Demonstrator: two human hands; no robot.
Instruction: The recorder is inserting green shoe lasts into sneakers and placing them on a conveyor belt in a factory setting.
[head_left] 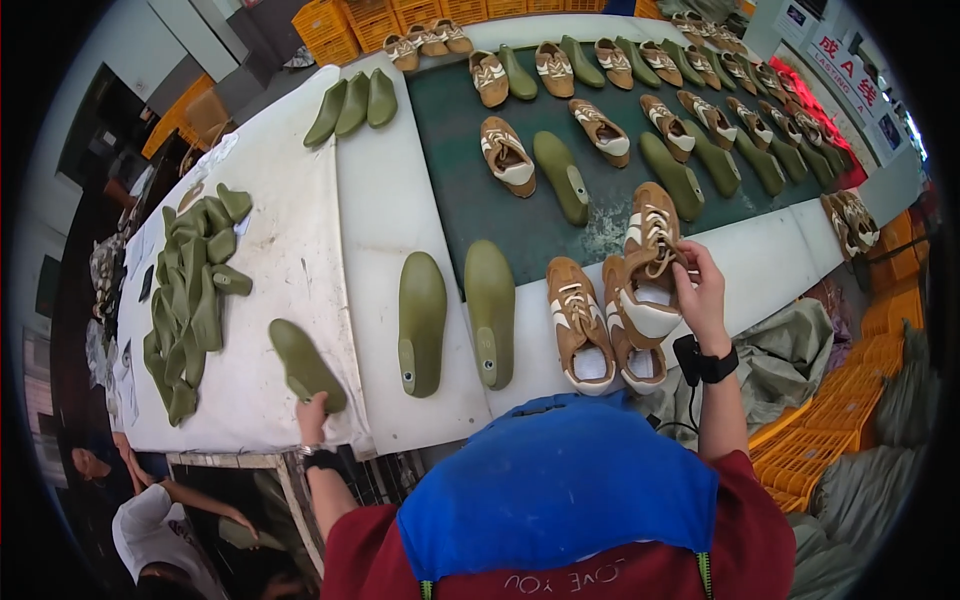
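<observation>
My left hand [313, 418] grips the end of an olive-green shoe last [297, 357] over the white cloth on the left. My right hand [702, 292] is closed on a brown sneaker [652, 232] with white stripes and laces, above a second brown sneaker [632, 350] that it partly covers. Just left of these, another brown sneaker [577, 315] stands on the white table edge. Between my hands two green lasts lie side by side, a left one [423, 320] and a right one [490, 310].
A heap of green lasts [190, 300] lies on the white cloth [290, 230], with three lasts [350, 105] farther back. Rows of sneakers and lasts cover the dark green conveyor belt [470, 210]. Orange crates [830, 440] stand at right. A co-worker [165, 530] is at lower left.
</observation>
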